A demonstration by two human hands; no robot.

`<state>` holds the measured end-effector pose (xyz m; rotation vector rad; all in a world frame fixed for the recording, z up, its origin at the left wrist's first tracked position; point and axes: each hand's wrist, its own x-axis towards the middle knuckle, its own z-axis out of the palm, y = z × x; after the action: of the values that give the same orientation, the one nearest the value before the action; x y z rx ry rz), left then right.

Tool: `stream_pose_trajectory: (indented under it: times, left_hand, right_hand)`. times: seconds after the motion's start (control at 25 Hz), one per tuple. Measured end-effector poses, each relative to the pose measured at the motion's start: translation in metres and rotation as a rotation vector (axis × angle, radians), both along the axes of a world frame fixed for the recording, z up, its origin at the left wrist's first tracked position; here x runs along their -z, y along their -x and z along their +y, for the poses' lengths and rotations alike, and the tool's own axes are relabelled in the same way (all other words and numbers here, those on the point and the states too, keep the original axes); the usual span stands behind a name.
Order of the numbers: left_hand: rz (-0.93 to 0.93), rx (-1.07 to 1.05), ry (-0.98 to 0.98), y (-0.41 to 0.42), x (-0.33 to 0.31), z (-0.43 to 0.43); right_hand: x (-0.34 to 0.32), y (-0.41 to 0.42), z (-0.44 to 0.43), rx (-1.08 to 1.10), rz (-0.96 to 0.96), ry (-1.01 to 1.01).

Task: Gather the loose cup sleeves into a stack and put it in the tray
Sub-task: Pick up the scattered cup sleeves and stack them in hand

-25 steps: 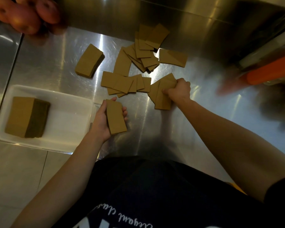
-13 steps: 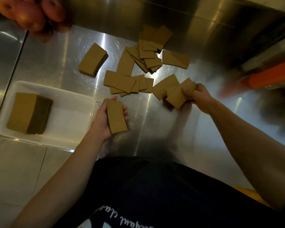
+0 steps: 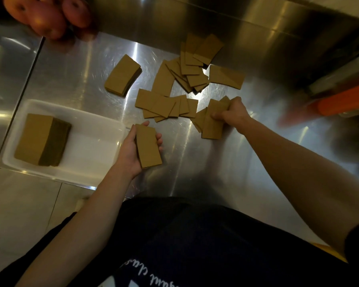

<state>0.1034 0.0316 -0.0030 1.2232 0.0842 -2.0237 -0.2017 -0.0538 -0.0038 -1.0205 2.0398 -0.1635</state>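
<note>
Flat brown cardboard cup sleeves lie scattered on a steel counter. My left hand point(image 3: 131, 150) holds a small stack of sleeves point(image 3: 148, 146) just right of the white tray point(image 3: 95, 146). My right hand point(image 3: 232, 116) grips a few fanned sleeves point(image 3: 211, 123) standing on the counter. Loose sleeves point(image 3: 166, 105) lie between my hands, and a further loose pile point(image 3: 193, 65) sits behind them. A neat small stack point(image 3: 122, 76) rests on the counter at the back left. Inside the tray lies a thick stack point(image 3: 42, 139).
Red apples point(image 3: 48, 15) sit at the far left corner. An orange object point(image 3: 344, 100) lies blurred at the right. A steel back wall point(image 3: 216, 19) rises behind the sleeves. The counter's front edge runs just below the tray.
My right hand lifted the fanned sleeves off the counter to the right, then brought them back down on edge beside the loose ones. My left hand kept its stack in place.
</note>
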Motion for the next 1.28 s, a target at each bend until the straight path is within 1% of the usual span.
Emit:
stream_pose_trajectory:
  times: [0.04, 0.12, 0.2, 0.28, 0.36, 0.48, 0.52, 0.6, 0.68, 0.8, 0.88, 0.96, 1.04, 1.16, 1.28]
  left_hand:
    - [0.002, 0.007, -0.006, 0.001, 0.000, 0.000]
    - [-0.008, 0.039, -0.013, 0.005, 0.000, -0.001]
    - [-0.012, 0.079, -0.007, 0.011, -0.002, -0.004]
    - [-0.002, 0.140, 0.012, 0.019, -0.009, -0.006]
    - [-0.012, 0.210, 0.039, 0.029, -0.016, -0.009]
    - [-0.077, 0.327, 0.076, 0.042, -0.024, -0.012]
    - [-0.069, 0.374, 0.079, 0.045, -0.025, -0.012]
    - [-0.039, 0.446, 0.084, 0.048, -0.029, -0.009]
    - [-0.019, 0.469, 0.089, 0.048, -0.033, -0.004]
    - [-0.011, 0.425, 0.107, 0.044, -0.037, 0.003]
    - [0.015, 0.400, 0.115, 0.038, -0.037, 0.005]
    - [0.003, 0.412, 0.139, 0.035, -0.039, 0.007]
    - [-0.030, 0.433, 0.157, 0.036, -0.041, 0.011]
    - [-0.065, 0.370, 0.193, 0.028, -0.032, 0.014]
    - [-0.014, 0.233, 0.087, 0.010, -0.025, 0.015]
  right_hand:
    - [-0.006, 0.004, 0.008, 0.064, -0.120, 0.029]
    - [-0.022, 0.012, 0.028, 0.134, -0.296, 0.040]
    - [-0.039, 0.018, 0.043, 0.127, -0.450, 0.026]
    - [-0.056, 0.019, 0.053, 0.054, -0.537, -0.003]
    - [-0.074, 0.009, 0.057, -0.079, -0.532, -0.022]
    - [-0.096, -0.024, 0.060, -0.288, -0.520, 0.004]
    - [-0.100, -0.036, 0.060, -0.341, -0.508, 0.014]
    - [-0.103, -0.057, 0.063, -0.415, -0.448, 0.056]
    - [-0.100, -0.075, 0.067, -0.491, -0.326, 0.135]
    - [-0.092, -0.095, 0.074, -0.584, -0.232, 0.238]
    - [-0.089, -0.102, 0.076, -0.625, -0.161, 0.276]
    - [-0.086, -0.106, 0.077, -0.675, -0.090, 0.301]
    - [-0.084, -0.110, 0.078, -0.703, -0.095, 0.308]
    - [-0.079, -0.108, 0.069, -0.659, -0.158, 0.324]
    - [-0.071, -0.102, 0.041, -0.610, -0.122, 0.332]
